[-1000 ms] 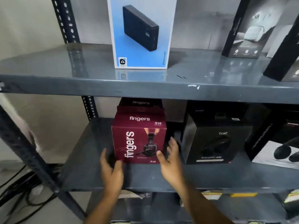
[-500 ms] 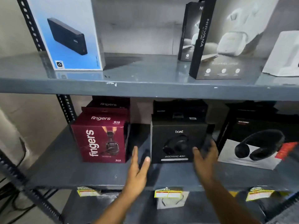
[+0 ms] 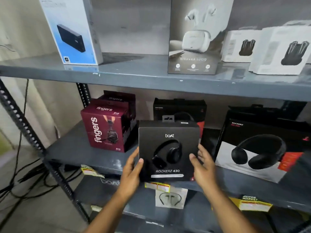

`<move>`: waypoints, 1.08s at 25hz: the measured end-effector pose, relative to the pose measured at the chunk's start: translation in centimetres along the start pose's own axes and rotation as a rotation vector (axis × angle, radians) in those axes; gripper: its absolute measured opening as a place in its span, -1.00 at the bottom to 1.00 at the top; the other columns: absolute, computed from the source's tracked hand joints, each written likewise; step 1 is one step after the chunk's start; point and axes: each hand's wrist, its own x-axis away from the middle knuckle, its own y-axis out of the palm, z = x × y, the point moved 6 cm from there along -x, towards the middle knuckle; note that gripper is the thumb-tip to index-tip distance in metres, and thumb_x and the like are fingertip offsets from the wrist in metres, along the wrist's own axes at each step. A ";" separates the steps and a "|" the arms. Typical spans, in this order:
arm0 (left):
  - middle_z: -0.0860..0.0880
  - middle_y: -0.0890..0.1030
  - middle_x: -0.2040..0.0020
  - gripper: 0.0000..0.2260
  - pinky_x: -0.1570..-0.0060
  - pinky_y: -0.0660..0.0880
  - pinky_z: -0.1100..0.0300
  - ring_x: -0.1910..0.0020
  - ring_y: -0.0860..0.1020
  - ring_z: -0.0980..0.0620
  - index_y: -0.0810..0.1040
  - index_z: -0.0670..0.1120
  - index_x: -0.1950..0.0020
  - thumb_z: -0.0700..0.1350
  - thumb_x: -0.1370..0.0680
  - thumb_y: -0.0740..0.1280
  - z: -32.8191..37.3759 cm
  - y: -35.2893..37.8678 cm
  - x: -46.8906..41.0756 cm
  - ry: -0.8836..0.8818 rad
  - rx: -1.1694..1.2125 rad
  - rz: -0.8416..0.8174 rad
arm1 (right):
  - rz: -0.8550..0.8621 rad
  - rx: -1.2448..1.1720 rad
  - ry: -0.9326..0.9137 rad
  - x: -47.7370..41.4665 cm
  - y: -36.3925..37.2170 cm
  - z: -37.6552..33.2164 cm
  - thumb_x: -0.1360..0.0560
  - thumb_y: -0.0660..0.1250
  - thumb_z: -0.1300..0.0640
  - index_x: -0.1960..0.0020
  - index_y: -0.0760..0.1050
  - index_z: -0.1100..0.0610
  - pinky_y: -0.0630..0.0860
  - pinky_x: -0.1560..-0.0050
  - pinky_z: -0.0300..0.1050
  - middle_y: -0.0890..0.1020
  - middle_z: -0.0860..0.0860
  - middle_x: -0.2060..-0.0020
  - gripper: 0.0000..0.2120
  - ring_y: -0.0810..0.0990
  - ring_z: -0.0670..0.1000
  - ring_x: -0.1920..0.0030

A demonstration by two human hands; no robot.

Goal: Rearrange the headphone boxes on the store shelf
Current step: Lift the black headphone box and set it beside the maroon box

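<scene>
A black headphone box (image 3: 169, 151), printed with "boAt" above a picture of black over-ear headphones and "ROCKERZ 430" below, is held upright at the front edge of the middle shelf (image 3: 80, 153), its face turned toward the camera. It is gripped from both sides: the left hand (image 3: 132, 172) is closed around the lower left edge with the thumb laid on the front face, and the right hand (image 3: 202, 167) is pressed against the lower right edge, thumb on the front, fingers (image 3: 204, 151) spread along the side. The bottom of the box reaches past the shelf's front lip; whether it rests on the shelf cannot be told.

Just beside it on the left, a maroon "fingers" box (image 3: 107, 128) is seen, with more maroon boxes stacked behind toward the back edge. A second black Rockerz box (image 3: 179, 109) stands directly behind the held one. On the right, a larger black-and-white Rockerz box (image 3: 262, 148) is placed near the front edge, a narrow gap left between it and the held box. Bare shelf is seen at the left front corner, ahead of the maroon box.
</scene>
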 end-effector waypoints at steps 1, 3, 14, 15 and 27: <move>0.17 0.53 -0.26 -0.65 -0.10 0.46 0.47 -0.22 0.51 0.35 0.43 0.02 -0.34 -0.27 -0.60 0.18 0.5 -0.7 0.7 0.004 0.035 0.021 | 0.002 -0.039 -0.022 0.3 0.1 -0.6 -0.52 0.38 0.18 -0.24 0.49 -0.24 0.45 -0.24 -0.03 0.57 0.18 -0.25 -0.59 0.54 0.07 -0.18; 0.18 0.60 -0.21 -0.66 -0.05 0.50 0.44 -0.17 0.57 0.28 0.48 0.05 -0.30 -0.26 -0.59 0.18 2.0 -2.0 1.5 -0.008 0.095 0.068 | -0.004 -0.108 -0.052 0.9 0.6 -2.0 -0.50 0.39 0.16 -0.03 0.57 -0.33 0.53 -0.06 -0.19 0.64 0.11 -0.01 -0.65 0.62 -0.01 -0.02; 0.18 0.69 -0.11 -0.64 -0.03 0.55 0.36 -0.09 0.62 0.23 0.52 0.09 -0.24 -0.29 -0.59 0.16 5.8 -9.0 2.5 0.106 0.111 0.214 | -0.170 -0.178 -0.159 1.8 8.5 -5.4 -0.43 0.35 -0.01 -0.06 0.56 -0.39 0.55 -0.09 -0.04 0.65 0.16 0.01 -0.69 0.63 0.05 -0.01; 0.16 0.70 -0.08 -0.63 -0.02 0.56 0.36 -0.07 0.63 0.21 0.52 0.05 -0.22 -0.34 -0.57 0.15 5.8 -9.9 2.5 0.132 0.112 0.232 | -0.196 -0.162 -0.159 1.7 9.8 -5.0 -0.40 0.34 -0.06 -0.10 0.54 -0.41 0.54 -0.16 0.00 0.64 0.15 -0.06 -0.67 0.63 0.06 -0.08; -0.07 0.40 -0.42 -0.70 -0.17 0.48 0.26 -0.39 0.43 -0.05 0.34 -0.04 0.14 -0.31 -0.37 0.42 0.7 -15.1 -1.7 0.268 -0.015 0.172 | -0.294 -0.105 0.085 -0.5 20.8 0.4 -0.63 0.18 0.21 -0.57 0.11 0.09 0.18 -0.46 -0.12 0.27 0.09 -0.54 -0.45 0.23 -0.14 -0.40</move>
